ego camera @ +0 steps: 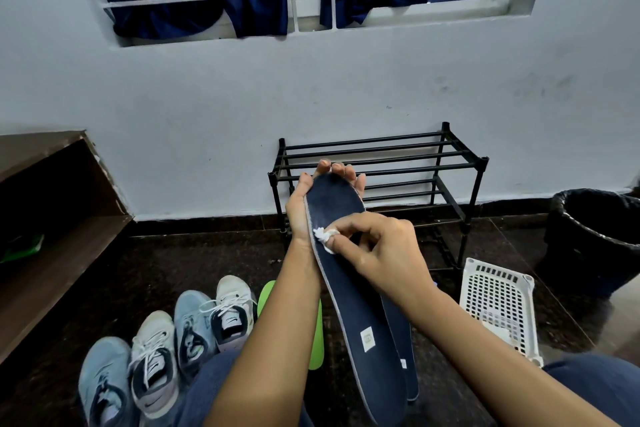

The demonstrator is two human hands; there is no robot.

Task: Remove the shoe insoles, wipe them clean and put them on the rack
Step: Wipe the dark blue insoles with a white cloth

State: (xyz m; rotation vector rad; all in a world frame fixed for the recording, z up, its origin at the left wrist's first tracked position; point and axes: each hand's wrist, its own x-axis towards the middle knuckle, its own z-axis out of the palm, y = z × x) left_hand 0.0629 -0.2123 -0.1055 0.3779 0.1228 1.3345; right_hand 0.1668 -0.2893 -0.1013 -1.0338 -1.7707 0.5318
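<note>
Above the lap, the dark insole [353,295] stands tilted, its toe end cupped by the left hand [299,208], whose fingers curl round it. The right hand [388,246] pinches a white wad [323,236] against its top face, so wiping looks to be under way. Next, likely, the insole goes onto the rack [408,163] at the floor's far edge.
</note>
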